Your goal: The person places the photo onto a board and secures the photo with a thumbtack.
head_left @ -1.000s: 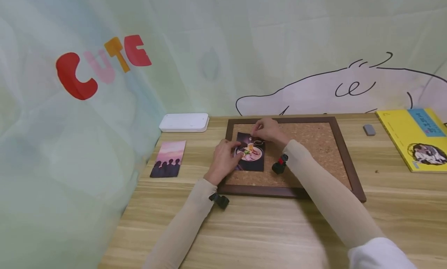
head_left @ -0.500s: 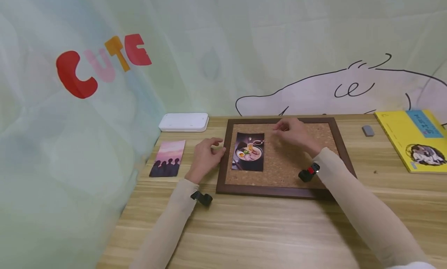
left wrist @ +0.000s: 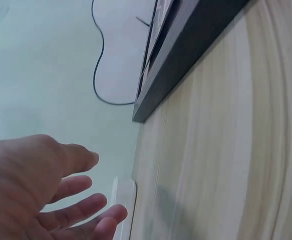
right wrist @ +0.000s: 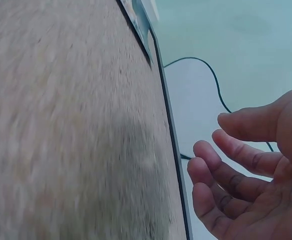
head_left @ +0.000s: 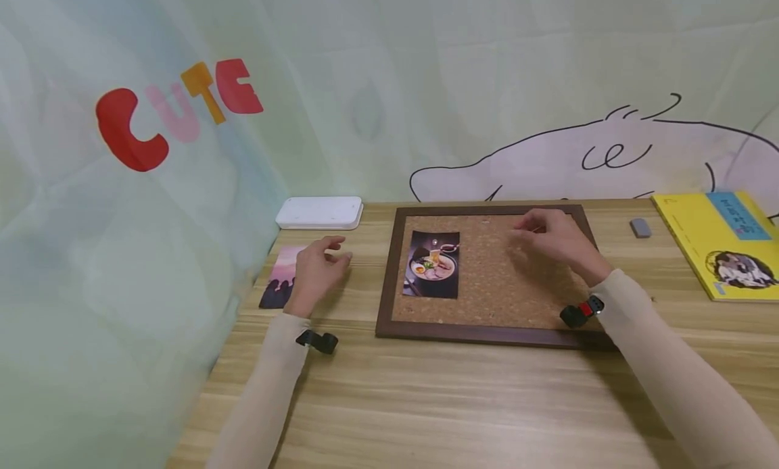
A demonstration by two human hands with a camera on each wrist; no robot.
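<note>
1. Ramen photo (head_left: 431, 273): on corkboard (head_left: 487, 300), left part; one pale pin-like dot (head_left: 435, 242) near top. If that alone fixes it, a brush could swivel it.
2. Right hand (head_left: 558, 239): over cork, fingers loosely bent, nothing held. A low sleeve might nudge the board.
3. Left hand (head_left: 318, 273): fingers relaxed, released; partly hides sunset photo (head_left: 279, 280), which a careless sweep could slide.

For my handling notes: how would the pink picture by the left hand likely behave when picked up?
The pink picture shows no visible thickness, so it is probably light and somewhat floppy. Lying flat on the table, it may slide under a push before an edge lifts. Its flat shape makes rolling or tipping unlikely.
</note>
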